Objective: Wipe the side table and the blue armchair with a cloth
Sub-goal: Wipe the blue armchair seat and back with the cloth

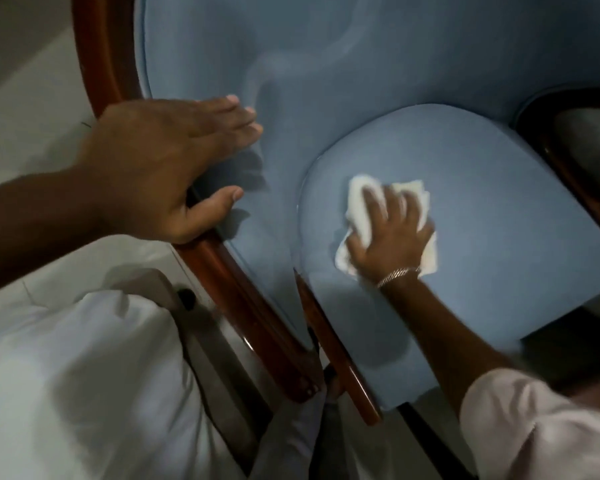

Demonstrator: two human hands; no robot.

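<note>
Cloth pressed flat on the armchair seat cushion, near its rear-left edge.

The white cloth [357,216], crumpled and soft, lay under the right hand [390,233], whose fingers were spread open and bearing down on it rather than gripping. The seat cushion [499,237] was rounded, matte blue fabric with a short nap. For an even result, pressure should stay flat and strokes should overlap toward the cushion's front edge. The left hand [174,161] rested open on the glossy brown wooden frame [243,299], fingers extended onto the blue backrest [326,46], steadying the blue armchair. The side table was not in view.
</note>
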